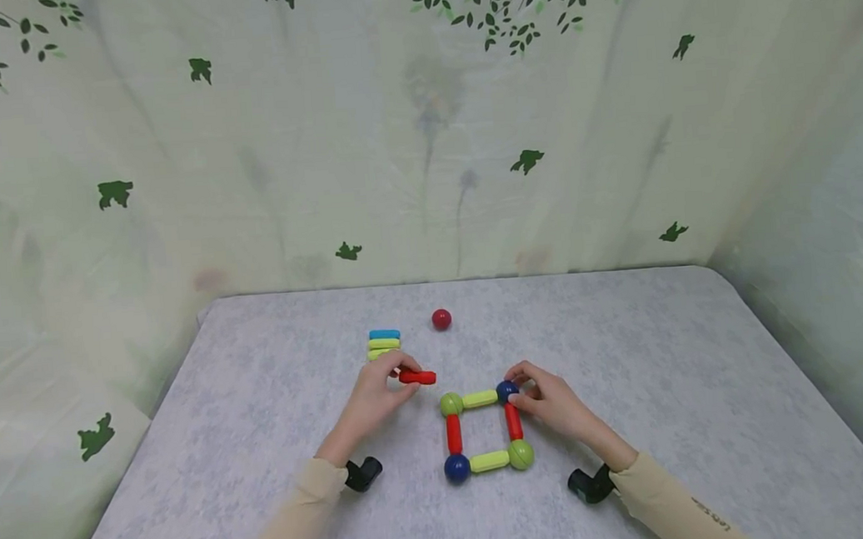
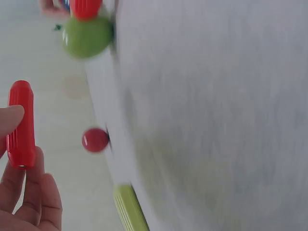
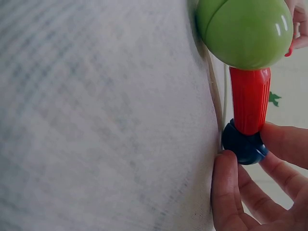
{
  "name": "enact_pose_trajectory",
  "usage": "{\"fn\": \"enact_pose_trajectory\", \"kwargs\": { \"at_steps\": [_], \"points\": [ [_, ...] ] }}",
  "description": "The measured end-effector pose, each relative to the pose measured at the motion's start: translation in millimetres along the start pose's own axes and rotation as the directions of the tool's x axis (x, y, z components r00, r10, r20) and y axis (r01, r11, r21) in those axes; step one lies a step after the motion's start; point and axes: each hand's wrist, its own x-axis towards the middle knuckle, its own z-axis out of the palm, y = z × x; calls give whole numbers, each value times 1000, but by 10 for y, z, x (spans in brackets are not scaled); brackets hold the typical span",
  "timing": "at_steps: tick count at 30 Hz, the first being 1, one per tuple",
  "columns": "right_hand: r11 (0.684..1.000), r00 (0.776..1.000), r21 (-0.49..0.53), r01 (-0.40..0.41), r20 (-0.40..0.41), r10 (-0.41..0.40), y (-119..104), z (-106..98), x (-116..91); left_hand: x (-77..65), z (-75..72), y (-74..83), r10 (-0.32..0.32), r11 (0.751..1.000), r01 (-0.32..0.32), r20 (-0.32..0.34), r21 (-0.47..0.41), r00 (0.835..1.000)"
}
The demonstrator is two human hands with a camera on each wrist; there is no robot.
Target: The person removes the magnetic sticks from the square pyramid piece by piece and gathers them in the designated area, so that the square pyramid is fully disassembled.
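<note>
My left hand (image 1: 377,394) pinches a loose red rod (image 1: 418,378) between thumb and fingers, raised above the table in the left wrist view. A square frame of rods and balls lies on the table to its right. My right hand (image 1: 557,403) holds the blue ball (image 3: 244,144) at the frame's far right corner, thumb and fingers around it. The other corners are a green ball (image 1: 451,403) at far left, a blue ball (image 1: 457,468) at near left and a green ball (image 1: 520,454) at near right. Red rods (image 1: 454,435) form the sides, yellow-green rods (image 1: 489,462) the front and back.
Behind the left hand lie a blue rod (image 1: 384,334) and yellow-green rods (image 1: 383,344) in a row, partly covered by that hand. A red ball (image 1: 442,319) sits near the back of the grey table (image 1: 631,331). A leaf-patterned curtain (image 1: 362,141) hangs behind.
</note>
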Motion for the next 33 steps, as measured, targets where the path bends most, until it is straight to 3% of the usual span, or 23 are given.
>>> {"fn": "enact_pose_trajectory", "kwargs": {
  "at_steps": [6,11,24,33],
  "points": [
    [1000,1000,-4,18,-7,-18,11,-7,-11,77,-174,-191,-137,988,139,-27,65,990],
    [999,999,-14,48,-8,-48,16,-17,-23,125,-216,-295,-198,972,200,-32,119,980],
    [999,1000,-11,30,-4,-30,26,7,-17,199,-218,-473,-198,951,193,0,242,980],
    [999,1000,-14,29,-8,-29,10,6,-20,222,-220,-443,-201,944,198,-15,262,979]
  ]
}}
